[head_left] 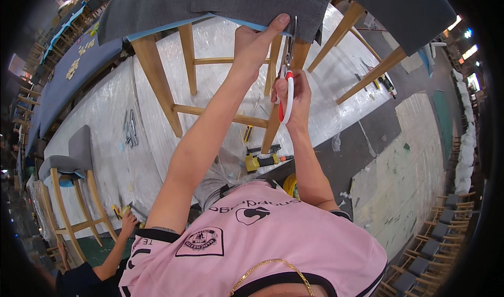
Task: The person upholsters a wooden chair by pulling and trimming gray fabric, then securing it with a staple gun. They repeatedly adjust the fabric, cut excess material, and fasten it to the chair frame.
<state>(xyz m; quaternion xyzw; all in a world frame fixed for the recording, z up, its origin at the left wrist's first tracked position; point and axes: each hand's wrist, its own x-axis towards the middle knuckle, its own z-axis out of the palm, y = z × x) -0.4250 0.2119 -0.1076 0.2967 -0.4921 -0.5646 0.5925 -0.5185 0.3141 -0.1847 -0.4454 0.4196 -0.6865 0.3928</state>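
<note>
A grey upholstered seat point(210, 2) on wooden legs point(157, 81) stands before me, and a light blue strip point(170, 27) shows under its fabric edge. My left hand point(256, 46) pinches that edge, thumb on top and fingers hidden beneath. My right hand point(296, 95) grips a pair of scissors point(289, 81) with white and red handles. Their blades point away from me, up against the fabric beside my left thumb. How far the blades are apart is hard to see.
Another grey chair point(404, 13) stands at right. On the plastic-covered surface point(105, 139) lie a yellow-black power tool point(260, 163) and metal strips point(130, 129). A co-worker's hand point(128, 222) is at lower left by a grey chair point(73, 158). Several stools point(436, 234) line the right.
</note>
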